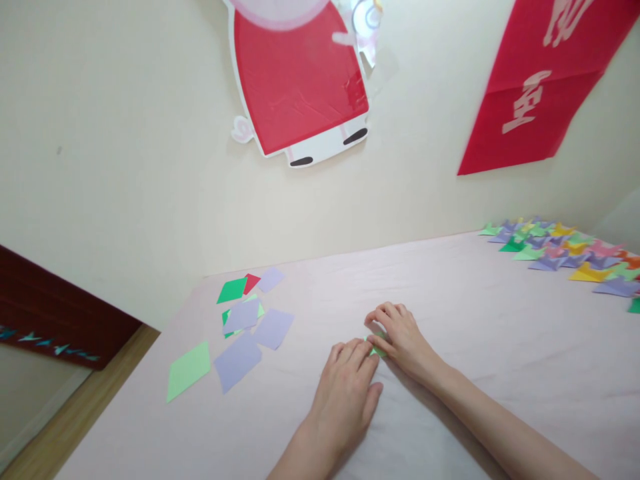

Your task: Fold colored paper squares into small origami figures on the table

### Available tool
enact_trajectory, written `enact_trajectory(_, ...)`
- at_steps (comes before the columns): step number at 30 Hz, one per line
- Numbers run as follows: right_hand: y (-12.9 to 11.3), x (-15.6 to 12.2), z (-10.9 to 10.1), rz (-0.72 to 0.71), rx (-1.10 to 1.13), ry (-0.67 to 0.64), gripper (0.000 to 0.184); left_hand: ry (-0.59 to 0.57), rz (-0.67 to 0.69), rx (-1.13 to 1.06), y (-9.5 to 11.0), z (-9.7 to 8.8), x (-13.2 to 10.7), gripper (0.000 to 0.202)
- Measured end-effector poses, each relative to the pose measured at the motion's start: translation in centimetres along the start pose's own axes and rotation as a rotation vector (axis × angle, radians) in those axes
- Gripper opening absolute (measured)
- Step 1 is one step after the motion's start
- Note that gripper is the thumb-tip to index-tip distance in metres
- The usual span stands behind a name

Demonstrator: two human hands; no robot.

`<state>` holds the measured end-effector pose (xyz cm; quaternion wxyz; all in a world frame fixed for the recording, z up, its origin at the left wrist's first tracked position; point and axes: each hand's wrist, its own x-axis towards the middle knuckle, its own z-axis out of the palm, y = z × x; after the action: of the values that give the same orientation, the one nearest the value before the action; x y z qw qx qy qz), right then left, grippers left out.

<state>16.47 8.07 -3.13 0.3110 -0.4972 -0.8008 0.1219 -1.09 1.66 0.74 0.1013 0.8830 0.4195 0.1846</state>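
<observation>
A small piece of light green paper (376,349), seemingly folded, lies on the pale cloth-covered surface, mostly covered by my fingers. My left hand (347,380) is palm down, with bent fingertips holding the paper's left side against the surface. From the right, my right hand (403,339) reaches in with its thumb on the paper and its other fingers curled over beyond it. How the paper is folded underneath cannot be made out.
Flat paper squares, such as a lilac one (239,362) and a light green one (189,371), lie at left. Many folded coloured paper pieces (575,250) stand in rows at far right. A wall (400,200) with a cut-out figure (303,80) and red banner (540,87) borders the surface.
</observation>
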Motion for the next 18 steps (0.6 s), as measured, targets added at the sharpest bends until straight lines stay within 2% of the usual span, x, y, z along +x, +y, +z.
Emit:
enact_trajectory(5,1.6,-0.1,-0.3,0.032,-0.148,0.040,0.021,-0.044,0.022,0.002,-0.8,0.7,0.6,0.024)
enact_trajectory(9,1.9,0.2,-1.1,0.070,-0.078,0.007,0.022,-0.081,0.012,-0.020,-1.0,0.8,0.6,0.026)
enact_trajectory(11,1.5,0.3,-2.0,0.049,0.043,-0.074,0.022,-0.088,-0.007,-0.048,-1.1,0.7,0.3,0.031)
enact_trajectory(15,1.1,-0.1,-4.2,-0.064,0.284,-0.352,0.022,-0.101,-0.033,-0.148,-1.6,0.3,0.0,0.044)
enact_trajectory(18,1.4,-0.6,-5.0,-0.084,0.319,-0.412,0.021,-0.117,-0.024,-0.205,-2.1,0.0,0.0,0.042)
